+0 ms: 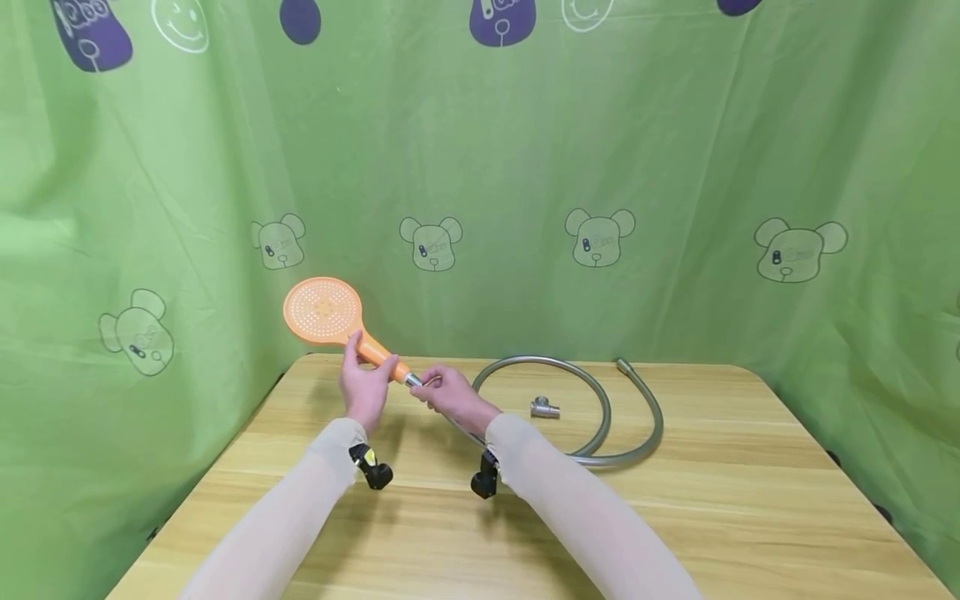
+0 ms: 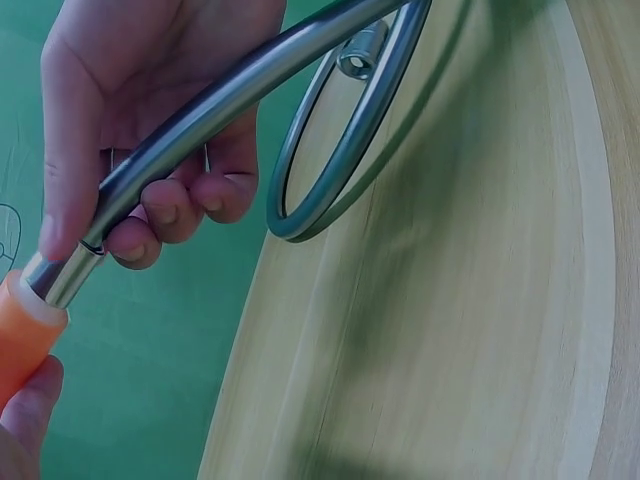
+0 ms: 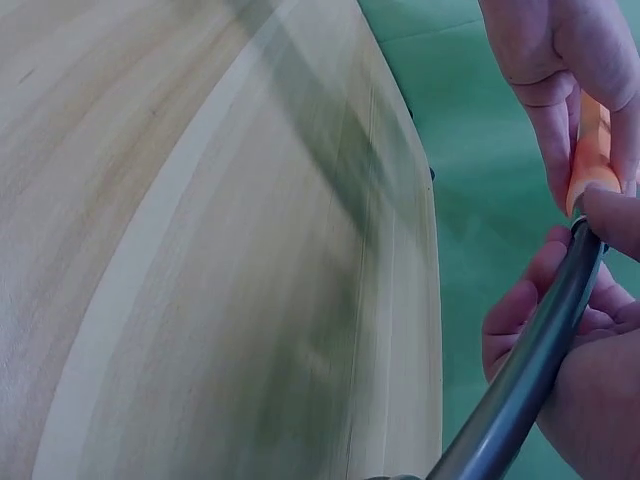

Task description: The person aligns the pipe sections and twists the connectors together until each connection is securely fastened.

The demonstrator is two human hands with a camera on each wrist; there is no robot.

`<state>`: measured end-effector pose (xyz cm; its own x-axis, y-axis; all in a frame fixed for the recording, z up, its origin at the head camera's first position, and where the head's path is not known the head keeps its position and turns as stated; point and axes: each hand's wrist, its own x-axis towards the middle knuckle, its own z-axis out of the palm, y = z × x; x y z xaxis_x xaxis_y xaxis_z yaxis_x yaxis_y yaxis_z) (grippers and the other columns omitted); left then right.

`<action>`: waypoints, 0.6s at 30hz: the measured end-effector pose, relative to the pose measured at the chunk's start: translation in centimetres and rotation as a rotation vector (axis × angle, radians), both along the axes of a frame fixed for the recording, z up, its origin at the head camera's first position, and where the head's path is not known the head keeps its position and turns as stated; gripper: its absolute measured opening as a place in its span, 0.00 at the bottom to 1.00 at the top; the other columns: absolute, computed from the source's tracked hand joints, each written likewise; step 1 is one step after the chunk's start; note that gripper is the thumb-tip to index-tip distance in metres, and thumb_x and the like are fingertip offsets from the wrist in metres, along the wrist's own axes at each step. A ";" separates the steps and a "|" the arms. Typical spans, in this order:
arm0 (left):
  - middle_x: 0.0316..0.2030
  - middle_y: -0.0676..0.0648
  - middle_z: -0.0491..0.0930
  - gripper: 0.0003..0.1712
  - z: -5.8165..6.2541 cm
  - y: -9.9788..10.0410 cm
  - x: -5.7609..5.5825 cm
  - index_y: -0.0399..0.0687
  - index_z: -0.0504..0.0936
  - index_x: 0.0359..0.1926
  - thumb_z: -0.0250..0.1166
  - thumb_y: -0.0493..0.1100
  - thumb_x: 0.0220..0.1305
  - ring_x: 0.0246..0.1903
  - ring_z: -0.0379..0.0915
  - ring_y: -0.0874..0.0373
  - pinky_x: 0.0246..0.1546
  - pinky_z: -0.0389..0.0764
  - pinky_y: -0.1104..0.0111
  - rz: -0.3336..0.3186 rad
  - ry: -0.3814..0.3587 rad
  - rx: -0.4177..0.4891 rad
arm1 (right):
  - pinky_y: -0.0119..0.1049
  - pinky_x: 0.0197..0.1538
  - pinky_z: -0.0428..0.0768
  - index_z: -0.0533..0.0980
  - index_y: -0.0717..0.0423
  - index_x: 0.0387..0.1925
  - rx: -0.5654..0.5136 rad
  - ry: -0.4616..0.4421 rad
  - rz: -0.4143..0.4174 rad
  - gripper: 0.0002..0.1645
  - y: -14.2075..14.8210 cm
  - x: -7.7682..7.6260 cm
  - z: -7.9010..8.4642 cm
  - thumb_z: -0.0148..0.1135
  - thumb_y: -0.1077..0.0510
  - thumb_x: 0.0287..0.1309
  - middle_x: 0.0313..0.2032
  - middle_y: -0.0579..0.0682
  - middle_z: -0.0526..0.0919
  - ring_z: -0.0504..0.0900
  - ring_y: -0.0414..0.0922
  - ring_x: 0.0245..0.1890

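An orange shower head (image 1: 322,312) with a pale perforated face is held up above the back left of the table. My left hand (image 1: 364,385) grips its orange handle (image 1: 382,357). Just below the handle's end, my right hand (image 1: 456,395) pinches the metal end fitting (image 2: 74,275) of a grey shower hose (image 2: 230,95). In the left wrist view the fitting meets the handle's white-rimmed end; how far it is screwed on cannot be told. The right wrist view shows the hose (image 3: 530,370) running across the right palm, close to the orange handle (image 3: 594,150).
The rest of the hose (image 1: 606,400) loops over the wooden table (image 1: 720,500), its free end (image 1: 624,366) toward the back right. A small metal valve fitting (image 1: 543,407) lies inside the loop. Green printed curtains (image 1: 510,300) surround the table's back and sides.
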<state>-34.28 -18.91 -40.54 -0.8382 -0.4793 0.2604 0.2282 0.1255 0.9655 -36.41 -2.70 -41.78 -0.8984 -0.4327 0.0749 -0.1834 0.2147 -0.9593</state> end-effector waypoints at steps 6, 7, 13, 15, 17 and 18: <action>0.56 0.39 0.70 0.50 -0.4 -0.3 -0.2 0.61 0.59 0.77 0.73 0.35 0.58 0.40 0.75 0.53 0.39 0.87 0.72 -0.007 -0.005 0.003 | 0.32 0.30 0.75 0.82 0.59 0.39 0.010 0.009 0.025 0.13 0.1 -0.1 -0.1 0.65 0.52 0.65 0.33 0.56 0.82 0.74 0.41 0.27; 0.56 0.40 0.70 0.50 -0.4 -0.3 -0.2 0.61 0.59 0.77 0.73 0.35 0.58 0.40 0.75 0.54 0.38 0.87 0.72 -0.006 -0.007 0.000 | 0.31 0.29 0.74 0.81 0.60 0.41 0.005 -0.001 0.023 0.13 0.0 -0.2 -0.2 0.66 0.53 0.63 0.32 0.55 0.81 0.73 0.40 0.26; 0.57 0.41 0.70 0.50 -0.2 -0.2 -0.2 0.62 0.59 0.77 0.73 0.35 0.58 0.39 0.75 0.54 0.39 0.87 0.71 -0.019 -0.008 0.001 | 0.30 0.29 0.75 0.74 0.62 0.44 -0.007 -0.009 -0.001 0.17 -0.1 -0.1 -0.3 0.70 0.60 0.57 0.31 0.48 0.76 0.73 0.40 0.27; 0.59 0.41 0.69 0.50 -0.1 -0.2 -0.1 0.62 0.59 0.77 0.72 0.35 0.59 0.39 0.75 0.54 0.40 0.87 0.71 -0.028 -0.004 0.007 | 0.30 0.30 0.76 0.76 0.62 0.43 -0.007 0.000 -0.001 0.14 0.0 -0.2 -0.2 0.69 0.59 0.60 0.31 0.49 0.78 0.74 0.41 0.28; 0.59 0.41 0.69 0.50 0.1 -0.2 -0.1 0.62 0.58 0.77 0.72 0.34 0.59 0.40 0.74 0.54 0.41 0.87 0.70 -0.032 -0.001 0.011 | 0.30 0.31 0.76 0.78 0.62 0.43 -0.006 0.003 0.006 0.13 0.0 -0.4 -0.2 0.67 0.56 0.63 0.31 0.50 0.80 0.74 0.41 0.29; 0.59 0.41 0.69 0.50 0.1 -0.2 0.0 0.62 0.59 0.77 0.72 0.34 0.59 0.40 0.75 0.54 0.41 0.87 0.70 -0.030 0.001 0.011 | 0.29 0.31 0.76 0.79 0.62 0.43 -0.007 0.005 0.009 0.14 0.1 -0.4 -0.2 0.66 0.55 0.64 0.32 0.51 0.81 0.75 0.42 0.29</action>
<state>-34.33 -19.10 -40.42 -0.8522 -0.4564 0.2558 0.2325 0.1077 0.9666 -36.85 -2.65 -42.00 -0.8939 -0.4407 0.0822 -0.1901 0.2065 -0.9598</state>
